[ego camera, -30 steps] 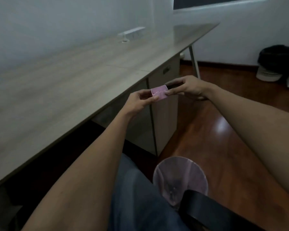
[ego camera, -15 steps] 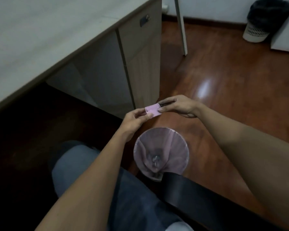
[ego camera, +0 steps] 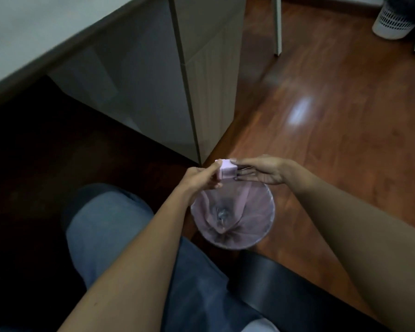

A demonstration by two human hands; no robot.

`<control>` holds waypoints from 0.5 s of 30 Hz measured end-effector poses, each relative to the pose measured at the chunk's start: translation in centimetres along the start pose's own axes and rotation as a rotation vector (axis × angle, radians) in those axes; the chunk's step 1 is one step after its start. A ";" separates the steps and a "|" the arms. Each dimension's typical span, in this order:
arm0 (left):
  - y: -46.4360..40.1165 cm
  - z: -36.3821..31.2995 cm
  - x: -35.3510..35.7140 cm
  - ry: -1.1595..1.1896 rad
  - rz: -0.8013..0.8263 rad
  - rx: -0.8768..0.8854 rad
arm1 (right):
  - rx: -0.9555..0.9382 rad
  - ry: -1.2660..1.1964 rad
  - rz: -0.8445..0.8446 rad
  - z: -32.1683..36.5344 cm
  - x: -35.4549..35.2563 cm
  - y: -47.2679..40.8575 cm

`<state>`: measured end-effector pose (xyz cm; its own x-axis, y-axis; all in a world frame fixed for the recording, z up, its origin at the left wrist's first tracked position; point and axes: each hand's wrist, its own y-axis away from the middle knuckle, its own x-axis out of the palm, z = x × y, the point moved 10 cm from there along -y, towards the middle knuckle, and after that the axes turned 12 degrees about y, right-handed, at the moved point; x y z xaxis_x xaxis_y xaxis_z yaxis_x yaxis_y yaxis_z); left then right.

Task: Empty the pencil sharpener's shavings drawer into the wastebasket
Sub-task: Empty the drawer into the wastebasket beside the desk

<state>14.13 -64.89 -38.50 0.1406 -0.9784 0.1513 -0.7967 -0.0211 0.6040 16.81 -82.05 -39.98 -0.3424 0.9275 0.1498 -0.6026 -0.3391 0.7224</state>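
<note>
A small pink pencil sharpener (ego camera: 227, 172) is held between both hands just above the far rim of a round wastebasket (ego camera: 268, 226) lined with a pink bag. My left hand (ego camera: 201, 179) grips the sharpener's left end. My right hand (ego camera: 261, 170) pinches its right end, where a dark, clear part, perhaps the drawer (ego camera: 243, 174), sticks out under the fingers. The basket stands on the floor between my knee and a black chair part.
A desk top (ego camera: 34, 32) and its beige cabinet (ego camera: 209, 80) stand straight ahead. Beyond lie the wooden floor (ego camera: 333, 116), a white desk leg (ego camera: 277, 25), and another white basket (ego camera: 393, 22) at the far right. My jeans-clad leg (ego camera: 110, 231) is at lower left, the black chair part (ego camera: 297, 288) at lower right.
My view has tilted down from the desk to the floor. Both hands have carried the sharpener down and over the wastebasket's rim, still gripping it at both ends.
</note>
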 end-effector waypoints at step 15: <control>-1.5 0.0 1.7 -0.018 -0.060 -0.293 | 0.090 0.142 -0.121 -0.4 -3.1 -3.7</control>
<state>15.60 -66.54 -39.16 0.1694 -0.9809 0.0961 -0.5833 -0.0212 0.8120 19.80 -83.76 -43.35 -0.3734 0.9271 -0.0340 -0.5812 -0.2052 0.7874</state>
